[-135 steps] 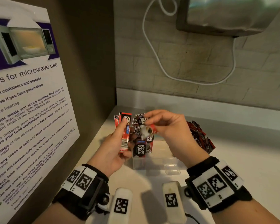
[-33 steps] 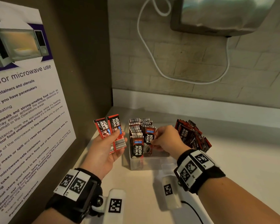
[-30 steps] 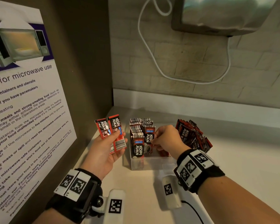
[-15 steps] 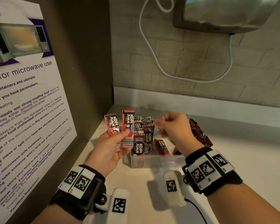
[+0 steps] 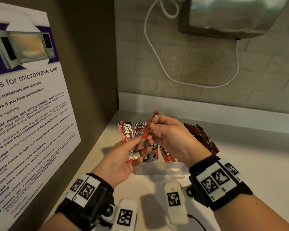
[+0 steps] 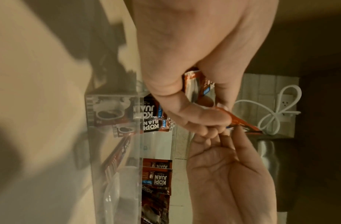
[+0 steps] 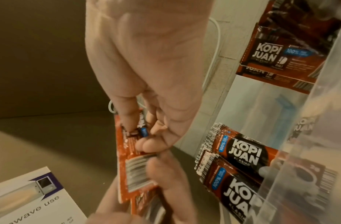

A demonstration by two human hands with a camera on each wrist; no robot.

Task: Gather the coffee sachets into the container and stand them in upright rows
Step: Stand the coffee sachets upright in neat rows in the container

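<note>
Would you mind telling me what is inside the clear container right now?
The container holds coffee sachets standing upright in rows at its left side, with one red sachet leaning beside them. Both hands cover the middle, so the count and the far rows stay hidden.

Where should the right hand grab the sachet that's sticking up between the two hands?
Probably the sachet's free upper half, pinched flat-side to flat-side from the right. It is thin and tilted, and the left hand already holds its lower end with others, while the right hand sits beside the top.
</note>
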